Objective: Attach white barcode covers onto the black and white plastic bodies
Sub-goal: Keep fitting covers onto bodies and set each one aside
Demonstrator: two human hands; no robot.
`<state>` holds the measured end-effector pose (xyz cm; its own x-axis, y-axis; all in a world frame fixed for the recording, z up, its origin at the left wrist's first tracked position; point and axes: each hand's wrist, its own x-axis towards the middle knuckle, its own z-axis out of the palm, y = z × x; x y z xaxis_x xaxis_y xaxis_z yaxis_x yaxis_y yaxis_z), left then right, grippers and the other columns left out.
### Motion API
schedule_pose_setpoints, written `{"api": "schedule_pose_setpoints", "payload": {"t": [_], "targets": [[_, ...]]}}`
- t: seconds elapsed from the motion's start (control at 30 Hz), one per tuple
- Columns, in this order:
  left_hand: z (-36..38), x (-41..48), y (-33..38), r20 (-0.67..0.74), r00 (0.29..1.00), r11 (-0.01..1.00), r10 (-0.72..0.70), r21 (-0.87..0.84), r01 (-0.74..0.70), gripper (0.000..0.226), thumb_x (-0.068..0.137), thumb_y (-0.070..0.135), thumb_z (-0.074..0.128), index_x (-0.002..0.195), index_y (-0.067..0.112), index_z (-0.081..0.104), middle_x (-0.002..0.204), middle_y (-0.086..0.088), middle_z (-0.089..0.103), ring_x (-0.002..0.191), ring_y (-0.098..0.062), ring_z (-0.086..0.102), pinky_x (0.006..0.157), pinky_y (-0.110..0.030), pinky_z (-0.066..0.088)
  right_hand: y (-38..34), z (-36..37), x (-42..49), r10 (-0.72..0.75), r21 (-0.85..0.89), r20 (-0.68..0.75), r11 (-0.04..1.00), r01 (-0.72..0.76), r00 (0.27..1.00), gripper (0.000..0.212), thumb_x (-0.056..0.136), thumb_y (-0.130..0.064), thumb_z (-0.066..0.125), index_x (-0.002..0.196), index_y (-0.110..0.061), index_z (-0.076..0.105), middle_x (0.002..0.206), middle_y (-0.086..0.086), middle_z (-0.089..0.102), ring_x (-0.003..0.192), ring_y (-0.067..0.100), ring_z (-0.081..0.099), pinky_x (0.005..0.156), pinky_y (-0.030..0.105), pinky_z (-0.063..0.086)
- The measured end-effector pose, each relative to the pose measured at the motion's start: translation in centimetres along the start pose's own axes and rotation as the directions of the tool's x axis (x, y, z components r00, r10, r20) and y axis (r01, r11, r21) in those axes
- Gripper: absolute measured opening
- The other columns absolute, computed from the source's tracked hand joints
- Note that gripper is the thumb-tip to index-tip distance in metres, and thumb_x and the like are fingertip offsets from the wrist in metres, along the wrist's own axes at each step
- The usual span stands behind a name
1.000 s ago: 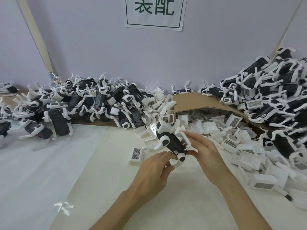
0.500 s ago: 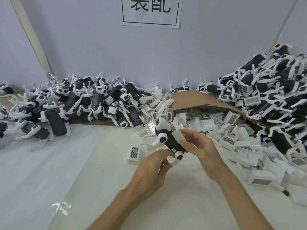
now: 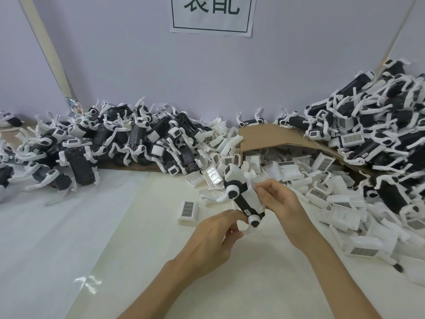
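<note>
One black and white body (image 3: 240,200) is held above the worktop (image 3: 230,284) between both hands, tilted, with its head end away from the person. The left grip (image 3: 213,238) pinches its near end with curled fingers. The right grip (image 3: 280,201) curls round the other side, thumb and fingertips on a white barcode cover (image 3: 253,196) lying along the body.

The step looks like seating that cover; I cannot tell whether it has clicked home. Next it likely wants a firm squeeze along the cover while the left grip steadies the body. The body's own white legs stick out beside the fingers and could get in the way.

Just left of the left grip lies a loose cover (image 3: 188,209). Right of the right grip spreads a heap of covers (image 3: 340,203), and beyond both grips sits bent cardboard (image 3: 264,137). A left pile of bodies (image 3: 138,143) and a right pile of bodies (image 3: 368,125) lie well apart from the grips.
</note>
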<state>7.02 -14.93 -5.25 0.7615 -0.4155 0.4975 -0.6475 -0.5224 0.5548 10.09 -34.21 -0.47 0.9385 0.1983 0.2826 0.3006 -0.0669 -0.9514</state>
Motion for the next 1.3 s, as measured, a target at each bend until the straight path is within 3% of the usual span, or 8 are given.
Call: {"api": "schedule_pose_setpoints", "payload": {"t": [0.07, 0.2, 0.27, 0.4, 0.63, 0.77, 1.07, 1.3], "targets": [[0.1, -0.1, 0.3, 0.032, 0.999, 0.999, 0.001, -0.054, 0.001, 0.029, 0.094, 0.019, 0.057, 0.114, 0.039, 0.052, 0.083, 0.022, 0.052, 0.075, -0.003, 0.051, 0.071, -0.024, 0.046, 0.1, -0.3, 0.0, 0.043, 0.067, 0.059, 0.997, -0.047, 0.997, 0.038, 0.092, -0.037, 0.065, 0.103, 0.000, 0.063, 0.091, 0.008, 0.065, 0.086, 0.020, 0.060, 0.083, 0.036, 0.046], [0.3, -0.1, 0.3, 0.108, 0.993, 0.988, -0.044, -0.143, 0.060, 0.036, 0.094, 0.016, 0.058, 0.115, 0.044, 0.050, 0.085, 0.023, 0.053, 0.080, -0.009, 0.055, 0.073, -0.028, 0.049, 0.0, -0.8, -0.4, 0.154, 0.131, 0.287, 0.971, -0.198, 0.946, 0.050, 0.090, -0.052, 0.060, 0.122, -0.015, 0.069, 0.120, 0.013, 0.069, 0.111, 0.026, 0.065, 0.092, 0.031, 0.051], [0.4, -0.1, 0.3, 0.127, 0.990, 0.978, -0.068, -0.190, 0.091, 0.037, 0.092, 0.013, 0.059, 0.112, 0.044, 0.054, 0.084, 0.021, 0.054, 0.080, -0.012, 0.056, 0.073, -0.028, 0.049, -0.2, -1.1, -0.6, 0.165, 0.121, 0.317, 0.970, -0.212, 0.934, 0.056, 0.085, -0.060, 0.065, 0.114, -0.012, 0.072, 0.113, 0.017, 0.071, 0.104, 0.028, 0.067, 0.086, 0.030, 0.053], [0.1, 0.1, 0.8, 0.112, 0.987, 0.965, -0.116, -0.224, 0.139, 0.026, 0.089, 0.020, 0.058, 0.106, 0.041, 0.059, 0.086, 0.016, 0.063, 0.084, -0.009, 0.059, 0.076, -0.020, 0.045, -0.7, -0.7, -0.7, 0.135, 0.120, 0.235, 0.979, -0.166, 0.963, 0.042, 0.089, -0.052, 0.059, 0.098, -0.014, 0.075, 0.095, 0.009, 0.073, 0.088, 0.019, 0.068, 0.073, 0.020, 0.051], [-1.1, 0.4, 0.7, 0.014, 0.986, 0.932, -0.169, -0.322, 0.164, 0.014, 0.085, 0.052, 0.062, 0.090, 0.039, 0.064, 0.095, 0.010, 0.071, 0.098, -0.013, 0.065, 0.087, -0.025, 0.049, -0.3, 1.5, -0.5, 0.093, 0.075, 0.122, 0.992, -0.103, 0.988, 0.040, 0.090, -0.039, 0.064, 0.115, -0.007, 0.067, 0.102, 0.024, 0.070, 0.089, 0.039, 0.064, 0.080, 0.049, 0.047], [-0.9, 0.5, 0.7, 0.006, 0.974, 0.919, -0.226, -0.331, 0.215, 0.040, 0.084, 0.063, 0.061, 0.102, 0.027, 0.068, 0.093, 0.010, 0.071, 0.090, -0.009, 0.066, 0.084, -0.030, 0.053, -0.5, 2.2, -0.6, 0.075, 0.083, 0.073, 0.993, -0.081, 0.995, 0.042, 0.087, -0.036, 0.072, 0.114, -0.004, 0.065, 0.104, 0.018, 0.072, 0.094, 0.028, 0.069, 0.082, 0.038, 0.054], [-1.2, 0.6, 0.9, 0.017, 0.961, 0.897, -0.276, -0.356, 0.264, 0.035, 0.089, 0.055, 0.060, 0.100, 0.023, 0.070, 0.088, 0.005, 0.074, 0.080, -0.017, 0.069, 0.079, -0.042, 0.055, -0.1, 3.5, -1.0, 0.005, 0.088, -0.019, 0.996, -0.003, 1.000, 0.042, 0.077, -0.039, 0.075, 0.101, -0.006, 0.064, 0.080, 0.011, 0.070, 0.064, 0.026, 0.069, 0.050, 0.032, 0.050], [-1.1, 0.6, 1.2, -0.030, 0.943, 0.892, -0.331, -0.336, 0.302, 0.036, 0.086, 0.061, 0.056, 0.093, 0.028, 0.071, 0.080, 0.011, 0.073, 0.076, -0.011, 0.068, 0.076, -0.044, 0.055, 0.2, 3.8, -1.2, -0.014, 0.072, -0.010, 0.997, 0.015, 1.000, 0.041, 0.075, -0.047, 0.072, 0.100, -0.014, 0.066, 0.082, 0.007, 0.070, 0.066, 0.020, 0.067, 0.052, 0.026, 0.050]]}}
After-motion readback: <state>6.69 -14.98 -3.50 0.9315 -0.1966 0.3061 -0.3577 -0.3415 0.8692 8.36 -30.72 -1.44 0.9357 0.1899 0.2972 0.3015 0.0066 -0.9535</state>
